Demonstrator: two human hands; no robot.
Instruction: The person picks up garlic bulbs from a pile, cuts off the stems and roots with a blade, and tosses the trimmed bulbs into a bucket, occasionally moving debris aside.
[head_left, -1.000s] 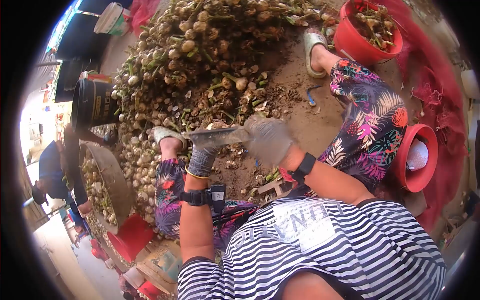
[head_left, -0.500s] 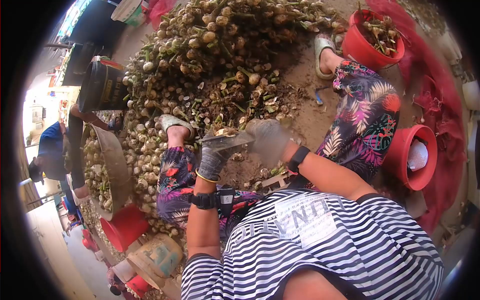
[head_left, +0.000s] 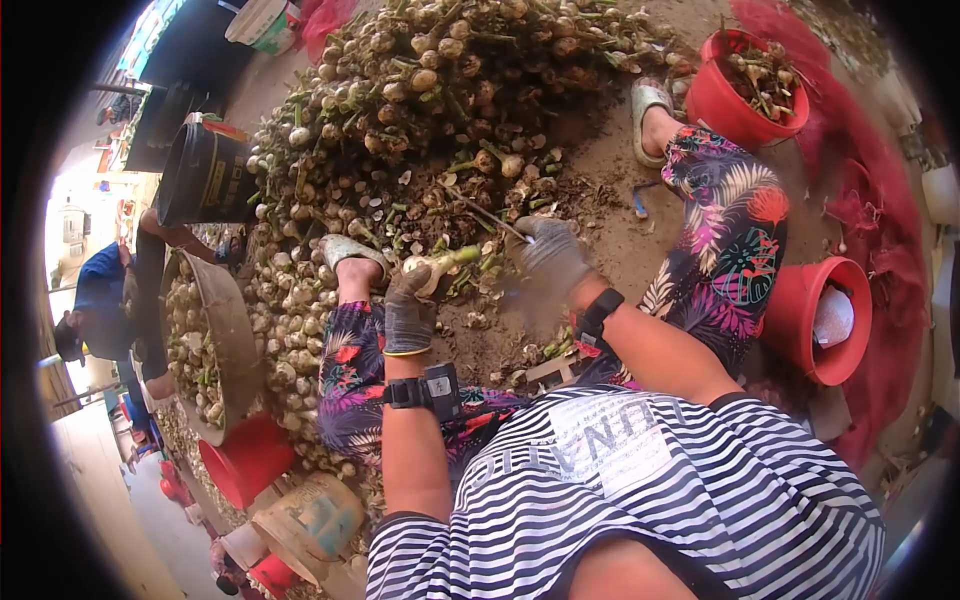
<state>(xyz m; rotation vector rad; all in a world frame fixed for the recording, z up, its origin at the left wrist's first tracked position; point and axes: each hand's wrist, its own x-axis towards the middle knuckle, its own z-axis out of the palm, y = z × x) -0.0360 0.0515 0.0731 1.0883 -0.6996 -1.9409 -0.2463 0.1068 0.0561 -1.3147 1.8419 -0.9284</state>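
Note:
My left hand (head_left: 408, 312), in a grey glove, is closed round a garlic bulb (head_left: 428, 270) whose green stem points right. To its right, my right hand (head_left: 552, 252), also gloved, grips a knife (head_left: 492, 217) with its thin blade slanting up and left, apart from the bulb. Beyond both hands lies a large heap of garlic (head_left: 400, 80) with stems on. Loose skins and cut pieces litter the ground between my feet.
Red buckets (head_left: 740, 95) (head_left: 845, 345) stand on the right beside red netting (head_left: 885, 240). At left are a black bucket (head_left: 200, 170), a wide basin (head_left: 225, 335) of bulbs, a red bucket (head_left: 245, 460) and a beige bucket (head_left: 315, 520). A person in blue (head_left: 100, 300) is further left.
My hands have moved apart. The knife, earlier across the left hand, now points up and away. The bulb and its green stem now show clearly in my left hand.

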